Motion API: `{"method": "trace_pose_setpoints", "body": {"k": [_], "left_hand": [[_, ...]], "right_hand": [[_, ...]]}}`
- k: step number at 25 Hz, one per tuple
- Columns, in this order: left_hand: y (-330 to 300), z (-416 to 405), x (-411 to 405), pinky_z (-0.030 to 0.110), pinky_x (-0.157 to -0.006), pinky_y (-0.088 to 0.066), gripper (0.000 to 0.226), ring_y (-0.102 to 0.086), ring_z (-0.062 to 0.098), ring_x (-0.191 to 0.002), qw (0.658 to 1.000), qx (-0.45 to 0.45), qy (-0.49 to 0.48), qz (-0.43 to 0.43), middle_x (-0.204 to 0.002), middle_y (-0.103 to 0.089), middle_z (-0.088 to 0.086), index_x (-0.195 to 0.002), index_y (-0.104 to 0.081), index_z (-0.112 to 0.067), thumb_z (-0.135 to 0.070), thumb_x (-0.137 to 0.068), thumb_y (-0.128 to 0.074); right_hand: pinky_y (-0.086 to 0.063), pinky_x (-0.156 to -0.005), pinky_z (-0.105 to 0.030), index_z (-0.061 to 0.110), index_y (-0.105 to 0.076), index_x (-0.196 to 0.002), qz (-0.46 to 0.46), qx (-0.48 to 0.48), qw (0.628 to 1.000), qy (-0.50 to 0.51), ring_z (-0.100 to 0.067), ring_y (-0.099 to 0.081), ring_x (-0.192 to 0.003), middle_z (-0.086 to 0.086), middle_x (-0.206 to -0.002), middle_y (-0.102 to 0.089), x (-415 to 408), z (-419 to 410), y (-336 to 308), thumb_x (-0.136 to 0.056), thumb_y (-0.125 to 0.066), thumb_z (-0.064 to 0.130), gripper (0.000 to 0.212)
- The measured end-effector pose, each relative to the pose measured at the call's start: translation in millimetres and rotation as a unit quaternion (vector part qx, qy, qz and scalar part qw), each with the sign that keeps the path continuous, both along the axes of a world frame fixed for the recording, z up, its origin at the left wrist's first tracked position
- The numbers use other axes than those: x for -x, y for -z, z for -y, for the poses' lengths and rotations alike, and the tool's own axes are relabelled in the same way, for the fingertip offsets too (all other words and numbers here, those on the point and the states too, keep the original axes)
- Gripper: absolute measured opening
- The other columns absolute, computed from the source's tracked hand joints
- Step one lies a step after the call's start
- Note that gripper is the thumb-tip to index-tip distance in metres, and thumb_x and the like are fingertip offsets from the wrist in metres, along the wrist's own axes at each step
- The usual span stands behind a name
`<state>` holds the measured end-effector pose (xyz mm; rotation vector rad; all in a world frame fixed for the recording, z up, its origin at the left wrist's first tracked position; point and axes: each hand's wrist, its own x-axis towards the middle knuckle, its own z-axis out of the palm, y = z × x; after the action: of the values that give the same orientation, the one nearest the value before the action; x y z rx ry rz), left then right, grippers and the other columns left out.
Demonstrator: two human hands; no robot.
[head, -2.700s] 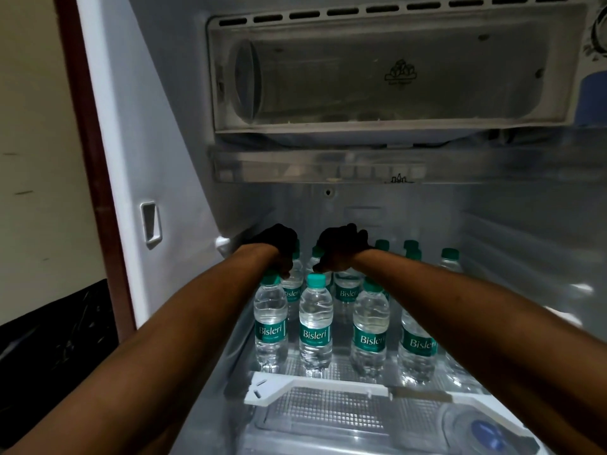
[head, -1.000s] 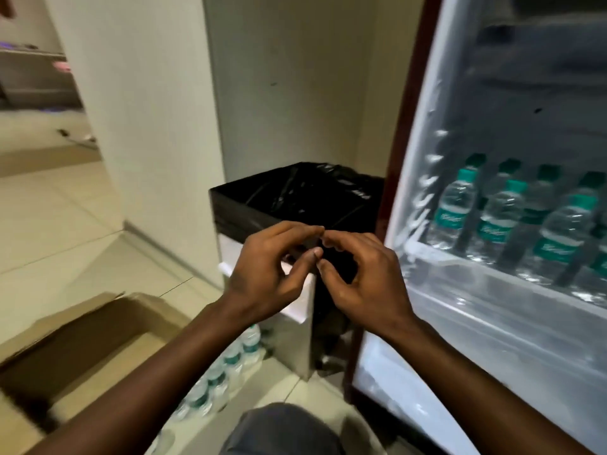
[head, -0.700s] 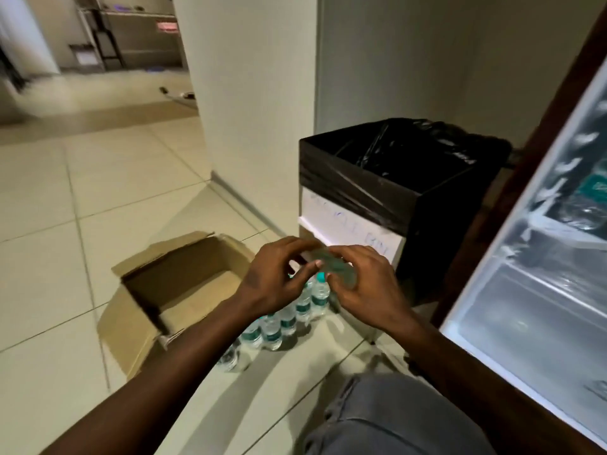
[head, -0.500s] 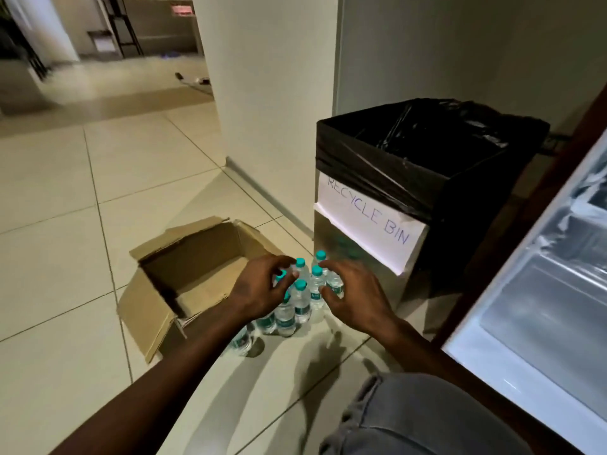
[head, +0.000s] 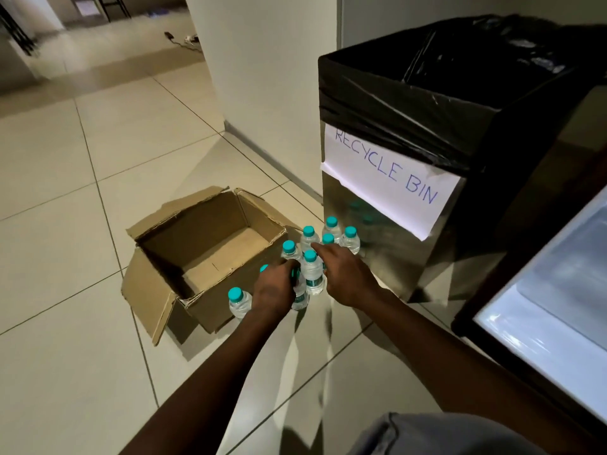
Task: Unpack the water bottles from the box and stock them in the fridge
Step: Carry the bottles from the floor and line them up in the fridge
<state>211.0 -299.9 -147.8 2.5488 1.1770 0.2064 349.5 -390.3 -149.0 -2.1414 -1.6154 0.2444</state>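
teal-capped bottles (head: 310, 269) crowd beside the box (head: 210, 257); my left hand (head: 274, 290) seems wrapped round one, right hand (head: 345, 274) fingers straight. i'd lift vertically, sparing neighbours.

Small clear water bottles (head: 311, 272) w/ teal caps stand upright, clustered on floor btwn open cardboard box (head: 210, 254), which looks empty, & bin. Fridge (head: 542, 310) at right, door open.

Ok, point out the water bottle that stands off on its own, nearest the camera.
It is the bottle beside the cardboard box's near corner, left of the left hand. The others cluster by the recycle bin.
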Motion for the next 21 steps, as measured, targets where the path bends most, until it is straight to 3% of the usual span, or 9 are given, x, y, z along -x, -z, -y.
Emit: {"method": "trace_pose_setpoints", "body": {"k": [5, 11, 17, 21], "left_hand": [[4, -5, -4, 0.028, -0.079, -0.051, 0.045, -0.067, 0.019, -0.099, 1.000, 0.002, -0.006, 0.008, -0.115, -0.071, 0.003, -0.129, -0.059, -0.023, -0.005, -0.088, -0.066], [14, -9, -4, 0.034, -0.083, -0.059, 0.053, -0.069, 0.020, -0.101, 1.000, 0.010, 0.000, 0.015, -0.117, -0.071, 0.004, -0.134, -0.055, -0.022, -0.002, -0.087, -0.067], [18, -6, -3, 0.033, -0.082, -0.056, 0.047, -0.063, 0.021, -0.103, 1.000, -0.003, 0.014, -0.007, -0.122, -0.065, 0.008, -0.134, -0.056, -0.016, -0.015, -0.090, -0.069], [23, 4, -8, 0.025, -0.080, -0.046, 0.036, -0.054, 0.013, -0.096, 0.998, 0.044, 0.024, 0.032, -0.118, -0.061, 0.005, -0.121, -0.064, -0.015, -0.024, -0.087, -0.074]], "right_hand": [[-0.041, -0.111, -0.042, 0.021, -0.022, -0.157, 0.003, 0.095, 0.995, 0.001, -0.032, -0.041, -0.138, -0.009, -0.158, -0.031, 4, -28, 30, -0.090, -0.068, 0.009, 0.082], [-0.057, -0.085, -0.035, 0.022, -0.048, -0.134, -0.013, -0.014, 0.996, 0.089, -0.026, -0.064, -0.109, -0.005, -0.125, -0.062, 13, -20, 53, -0.085, -0.077, 0.016, 0.057], [-0.052, -0.087, -0.032, 0.028, -0.051, -0.134, -0.117, 0.007, 0.979, 0.166, -0.022, -0.065, -0.108, -0.003, -0.119, -0.069, 13, 24, 58, -0.094, -0.068, 0.029, 0.043], [-0.053, -0.091, -0.041, 0.025, -0.058, -0.125, -0.199, -0.018, 0.959, 0.201, -0.024, -0.064, -0.106, -0.005, -0.116, -0.069, -2, 62, 56, -0.094, -0.068, 0.030, 0.033]]}}
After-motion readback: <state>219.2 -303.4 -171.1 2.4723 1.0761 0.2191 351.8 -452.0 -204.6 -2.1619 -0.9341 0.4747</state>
